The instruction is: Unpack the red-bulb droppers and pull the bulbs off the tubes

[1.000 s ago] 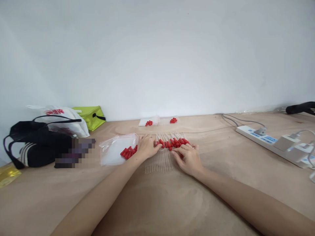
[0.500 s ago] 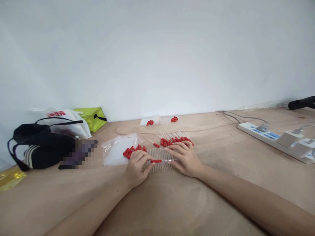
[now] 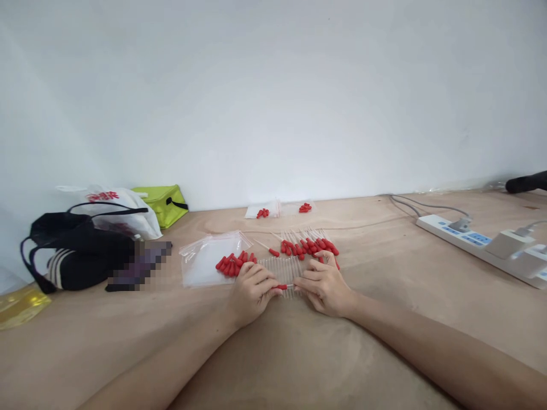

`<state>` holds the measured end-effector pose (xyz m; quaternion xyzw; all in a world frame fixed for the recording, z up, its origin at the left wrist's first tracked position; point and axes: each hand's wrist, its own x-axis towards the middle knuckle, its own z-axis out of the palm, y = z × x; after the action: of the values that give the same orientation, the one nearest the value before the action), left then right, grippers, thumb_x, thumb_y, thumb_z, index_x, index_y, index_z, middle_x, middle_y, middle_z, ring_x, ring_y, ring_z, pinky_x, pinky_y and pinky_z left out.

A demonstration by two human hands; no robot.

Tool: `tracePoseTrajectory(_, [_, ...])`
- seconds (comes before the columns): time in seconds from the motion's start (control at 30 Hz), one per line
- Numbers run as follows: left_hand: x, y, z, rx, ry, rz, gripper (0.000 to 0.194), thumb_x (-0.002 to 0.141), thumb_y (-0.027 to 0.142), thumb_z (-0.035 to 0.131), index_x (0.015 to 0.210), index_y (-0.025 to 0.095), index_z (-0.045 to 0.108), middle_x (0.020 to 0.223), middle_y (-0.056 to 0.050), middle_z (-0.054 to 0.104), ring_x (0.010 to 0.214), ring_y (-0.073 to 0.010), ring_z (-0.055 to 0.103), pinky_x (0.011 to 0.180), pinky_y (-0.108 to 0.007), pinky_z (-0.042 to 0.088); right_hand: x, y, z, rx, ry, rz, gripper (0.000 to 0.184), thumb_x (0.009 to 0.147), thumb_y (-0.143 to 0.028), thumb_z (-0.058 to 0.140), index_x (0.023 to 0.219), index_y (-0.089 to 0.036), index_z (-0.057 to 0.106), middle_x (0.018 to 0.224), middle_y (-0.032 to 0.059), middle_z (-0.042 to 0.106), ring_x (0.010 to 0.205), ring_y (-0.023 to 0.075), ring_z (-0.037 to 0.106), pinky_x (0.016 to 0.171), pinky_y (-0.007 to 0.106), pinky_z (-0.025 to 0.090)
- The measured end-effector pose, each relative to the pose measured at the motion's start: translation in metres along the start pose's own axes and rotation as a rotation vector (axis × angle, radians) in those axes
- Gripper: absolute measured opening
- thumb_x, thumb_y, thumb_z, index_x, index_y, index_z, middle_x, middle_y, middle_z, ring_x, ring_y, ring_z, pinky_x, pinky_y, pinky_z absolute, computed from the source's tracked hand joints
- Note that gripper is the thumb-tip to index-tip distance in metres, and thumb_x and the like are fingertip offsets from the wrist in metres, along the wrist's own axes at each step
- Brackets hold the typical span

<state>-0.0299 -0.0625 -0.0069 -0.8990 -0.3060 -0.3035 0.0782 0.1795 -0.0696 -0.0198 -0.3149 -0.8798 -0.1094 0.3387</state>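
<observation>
My left hand (image 3: 253, 291) pinches a red rubber bulb (image 3: 282, 287), only part of which shows past the thumb. From its right end a thin glass tube (image 3: 290, 286) runs into the closed fingertips of my right hand (image 3: 328, 289). Under and behind the fingers lies a row of clear glass tubes (image 3: 280, 266), side by side. Loose red bulbs (image 3: 233, 265) are heaped beyond my left hand. Several droppers with red bulbs (image 3: 311, 246) lie beyond my right hand, their tubes pointing away. One separate dropper (image 3: 272, 251) rests left of that group.
Clear zip bags (image 3: 205, 265) lie at the left of the bulbs. Two small bags with red bulbs (image 3: 262, 213) lie near the wall. A black bag (image 3: 81, 256), white plastic bag (image 3: 141, 219) and green bag (image 3: 168, 206) stand left. A power strip (image 3: 453, 233) with chargers sits right.
My hands have drawn closer together around the bulb and the glass tube, and less of both shows. My right fingers, more spread before, are now curled in. The view has shifted slightly.
</observation>
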Motion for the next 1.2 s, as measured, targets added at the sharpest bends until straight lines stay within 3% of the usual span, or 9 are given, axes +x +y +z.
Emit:
tracePoseTrajectory(0.27, [0.000, 0.008, -0.006, 0.001, 0.083, 0.142, 0.017, 0.082, 0.020, 0.048, 0.070, 0.020, 0.059, 0.070, 0.001, 0.066, 0.068, -0.0132, 0.053, 0.069, -0.031, 0.035, -0.003, -0.005, -0.003, 0.015, 0.057, -0.031, 0.022, 0.082, -0.025, 0.043, 0.072, -0.022, 0.062, 0.051, -0.0033, 0.052, 0.062, 0.0112, 0.038, 0.084, 0.038, 0.020])
tracePoseTrajectory(0.4, [-0.009, -0.001, -0.008, -0.021, 0.111, 0.155, 0.016, 0.082, 0.018, 0.047, 0.072, 0.020, 0.059, 0.070, -0.001, 0.065, 0.069, -0.0133, 0.054, 0.067, -0.030, 0.039, -0.009, 0.000, -0.008, 0.014, 0.045, -0.012, 0.024, 0.082, -0.025, 0.040, 0.072, -0.023, 0.062, 0.051, -0.0028, 0.053, 0.062, 0.0111, 0.041, 0.084, 0.037, 0.021])
tracePoseTrajectory(0.57, [-0.027, -0.026, -0.021, 0.006, 0.242, -0.118, 0.015, 0.081, 0.020, 0.046, 0.077, 0.021, 0.060, 0.075, -0.004, 0.061, 0.073, -0.0144, 0.056, 0.069, -0.029, 0.045, -0.029, 0.023, -0.019, -0.077, 0.115, 0.187, 0.023, 0.083, -0.025, 0.043, 0.074, -0.022, 0.064, 0.058, -0.0011, 0.060, 0.063, 0.0107, 0.048, 0.080, 0.033, 0.022])
tracePoseTrajectory(0.77, [-0.018, -0.042, -0.033, 0.112, 0.325, -0.445, 0.025, 0.081, 0.029, 0.041, 0.091, 0.019, 0.062, 0.087, -0.006, 0.050, 0.074, -0.0155, 0.054, 0.064, -0.028, 0.047, -0.028, 0.023, -0.013, -0.142, 0.149, 0.318, 0.022, 0.081, -0.022, 0.044, 0.083, -0.024, 0.066, 0.061, -0.0004, 0.062, 0.061, 0.0094, 0.051, 0.070, 0.029, 0.022])
tracePoseTrajectory(1.03, [-0.027, -0.083, -0.042, 0.035, 0.188, -0.755, 0.036, 0.072, 0.038, 0.045, 0.097, 0.014, 0.056, 0.076, -0.003, 0.056, 0.060, -0.0137, 0.053, 0.057, -0.027, 0.045, -0.011, 0.017, 0.002, -0.305, 0.118, 0.375, 0.017, 0.072, -0.017, 0.046, 0.062, -0.018, 0.059, 0.055, 0.0006, 0.059, 0.058, 0.0119, 0.047, 0.069, 0.031, 0.022])
tracePoseTrajectory(1.2, [-0.026, -0.078, -0.035, 0.004, 0.117, -0.742, 0.034, 0.069, 0.042, 0.049, 0.089, 0.016, 0.055, 0.072, -0.002, 0.060, 0.060, -0.0137, 0.054, 0.052, -0.024, 0.042, -0.004, 0.010, 0.008, -0.305, 0.094, 0.381, 0.017, 0.073, -0.018, 0.045, 0.064, -0.019, 0.060, 0.057, 0.0020, 0.060, 0.064, 0.0146, 0.048, 0.069, 0.033, 0.021])
